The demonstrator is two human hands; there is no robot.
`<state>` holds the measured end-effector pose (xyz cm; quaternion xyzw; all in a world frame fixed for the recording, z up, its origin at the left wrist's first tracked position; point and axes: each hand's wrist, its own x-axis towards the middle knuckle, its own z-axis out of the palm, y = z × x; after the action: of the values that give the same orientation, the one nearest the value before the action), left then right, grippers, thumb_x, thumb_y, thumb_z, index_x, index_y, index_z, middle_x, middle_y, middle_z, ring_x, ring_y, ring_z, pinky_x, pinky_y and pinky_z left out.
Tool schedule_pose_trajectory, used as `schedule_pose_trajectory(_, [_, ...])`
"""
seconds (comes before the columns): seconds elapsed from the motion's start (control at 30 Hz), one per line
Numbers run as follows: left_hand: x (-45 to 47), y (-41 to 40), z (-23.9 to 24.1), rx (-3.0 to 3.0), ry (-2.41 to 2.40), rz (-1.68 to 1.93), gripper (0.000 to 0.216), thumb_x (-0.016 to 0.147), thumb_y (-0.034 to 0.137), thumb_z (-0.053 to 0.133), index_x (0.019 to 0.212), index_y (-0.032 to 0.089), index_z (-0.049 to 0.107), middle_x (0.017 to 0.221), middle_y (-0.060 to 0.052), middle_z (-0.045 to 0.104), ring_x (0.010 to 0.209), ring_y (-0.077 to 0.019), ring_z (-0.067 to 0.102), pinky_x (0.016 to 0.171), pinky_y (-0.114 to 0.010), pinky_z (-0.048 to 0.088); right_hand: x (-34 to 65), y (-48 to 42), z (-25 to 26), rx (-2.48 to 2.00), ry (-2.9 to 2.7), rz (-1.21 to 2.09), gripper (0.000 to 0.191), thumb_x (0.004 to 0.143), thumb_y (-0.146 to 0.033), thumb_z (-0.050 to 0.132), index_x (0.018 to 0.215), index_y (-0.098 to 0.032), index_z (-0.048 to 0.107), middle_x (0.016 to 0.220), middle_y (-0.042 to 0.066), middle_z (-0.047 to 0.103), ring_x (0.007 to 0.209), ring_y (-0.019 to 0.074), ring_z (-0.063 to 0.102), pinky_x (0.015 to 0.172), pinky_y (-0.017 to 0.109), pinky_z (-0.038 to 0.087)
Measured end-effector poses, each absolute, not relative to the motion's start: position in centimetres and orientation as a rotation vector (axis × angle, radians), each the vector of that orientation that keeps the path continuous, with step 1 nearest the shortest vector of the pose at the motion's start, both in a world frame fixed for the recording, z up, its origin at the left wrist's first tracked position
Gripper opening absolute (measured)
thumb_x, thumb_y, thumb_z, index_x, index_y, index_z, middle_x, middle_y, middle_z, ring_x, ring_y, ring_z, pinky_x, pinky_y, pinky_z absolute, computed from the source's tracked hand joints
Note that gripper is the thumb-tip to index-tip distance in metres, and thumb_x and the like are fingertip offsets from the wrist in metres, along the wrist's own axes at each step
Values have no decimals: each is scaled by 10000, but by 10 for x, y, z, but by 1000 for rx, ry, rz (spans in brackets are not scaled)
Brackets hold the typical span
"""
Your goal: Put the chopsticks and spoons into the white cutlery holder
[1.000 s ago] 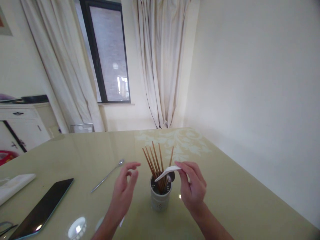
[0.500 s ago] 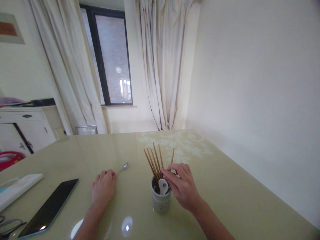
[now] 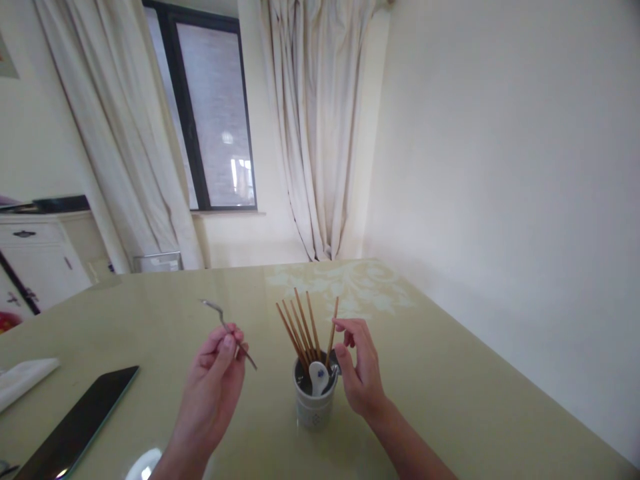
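Observation:
A white ceramic holder (image 3: 313, 407) stands on the table (image 3: 450, 380) and carries several brown chopsticks (image 3: 297, 327) and a white spoon (image 3: 317, 375) with a blue mark. My left hand (image 3: 213, 383) is raised to the left of the holder, pinching a thin metal spoon (image 3: 227, 325) by its handle, bowl end up and away. My right hand (image 3: 360, 367) hovers just right of the holder, fingers loosely spread beside the rightmost chopstick (image 3: 332, 331), holding nothing.
A dark phone (image 3: 75, 427) lies flat at the near left, with a folded white cloth (image 3: 23, 380) beyond it. A white cabinet (image 3: 35, 257) stands at the left. Curtains and a window are behind the table; a plain wall runs along the right.
My right hand put the white spoon into the holder and let go. My left hand went down to the table, picked up the metal spoon and lifted it.

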<state>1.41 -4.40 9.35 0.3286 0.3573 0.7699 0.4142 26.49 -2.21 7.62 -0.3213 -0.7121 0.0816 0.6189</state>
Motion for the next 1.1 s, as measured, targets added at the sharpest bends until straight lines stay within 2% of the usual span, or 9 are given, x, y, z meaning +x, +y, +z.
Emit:
schedule_pose_trajectory(0.1, [28, -54, 97, 750, 727, 1860, 349, 699, 411, 949, 881, 241, 704, 851, 43, 661, 822, -98, 640, 854, -221, 573, 262, -22, 74, -727, -1638, 215, 289, 1096, -364, 454, 1312, -237, 599, 1029, 55, 600, 850, 204, 547, 742, 337, 493])
schedule_pose_trajectory(0.23, [37, -56, 91, 809, 766, 1839, 363, 680, 426, 964, 860, 240, 709, 816, 51, 689, 813, -92, 675, 844, -187, 581, 262, -21, 72, -713, -1643, 246, 325, 1108, -421, 425, 1322, -243, 592, 1031, 53, 595, 855, 202, 539, 744, 334, 484])
schedule_pose_trajectory(0.43, [47, -55, 82, 1183, 1036, 1676, 333, 781, 497, 873, 912, 221, 740, 901, -27, 791, 894, -182, 748, 871, -291, 623, 261, -19, 67, -714, -1620, 292, 372, 1112, -480, 396, 1322, -232, 577, 1039, 55, 577, 879, 201, 545, 769, 340, 484])
schedule_pose_trajectory(0.53, [53, -55, 78, 1344, 1105, 1605, 353, 803, 518, 834, 932, 201, 753, 930, -65, 806, 889, -217, 760, 835, -325, 633, 259, -18, 63, -745, -1564, 336, 374, 1110, -497, 397, 1314, -224, 552, 1001, 45, 577, 861, 197, 568, 761, 336, 494])
schedule_pose_trajectory(0.73, [57, -46, 55, 1501, 1239, 1460, 373, 865, 545, 759, 982, 191, 748, 880, -57, 792, 787, -198, 724, 736, -299, 584, 257, -12, 54, -748, -1541, 441, 482, 1077, -609, 406, 1359, -223, 461, 916, 11, 577, 773, 190, 578, 689, 317, 490])
schedule_pose_trajectory(0.8, [56, -42, 49, 1498, 1269, 1433, 377, 873, 555, 747, 981, 193, 739, 865, -53, 783, 781, -199, 714, 729, -300, 570, 257, -11, 52, -742, -1577, 462, 456, 1076, -611, 397, 1309, -225, 462, 877, -2, 575, 742, 187, 576, 664, 309, 477])
schedule_pose_trajectory(0.9, [55, -40, 46, 1472, 1261, 1415, 398, 878, 579, 729, 995, 198, 723, 849, -51, 765, 784, -208, 707, 738, -313, 561, 258, -10, 50, -796, -1640, 456, 334, 1104, -536, 341, 1107, -237, 489, 791, -27, 546, 661, 171, 557, 613, 289, 435])
schedule_pose_trajectory(1.0, [53, -42, 45, 1512, 1204, 1364, 460, 854, 612, 737, 1078, 213, 696, 997, -85, 763, 909, -238, 711, 762, -319, 555, 258, -10, 48, -899, -1702, 421, 287, 1108, -469, 344, 971, -249, 467, 703, -57, 499, 587, 156, 525, 577, 272, 390])
schedule_pose_trajectory(1.1, [50, -44, 39, 1607, 1091, 1256, 731, 707, 612, 866, 1285, 238, 620, 1267, -132, 708, 1121, -287, 679, 842, -336, 549, 257, -9, 47, -949, -1763, 457, 280, 1099, -475, 350, 967, -253, 457, 682, -65, 505, 570, 157, 529, 562, 264, 374])
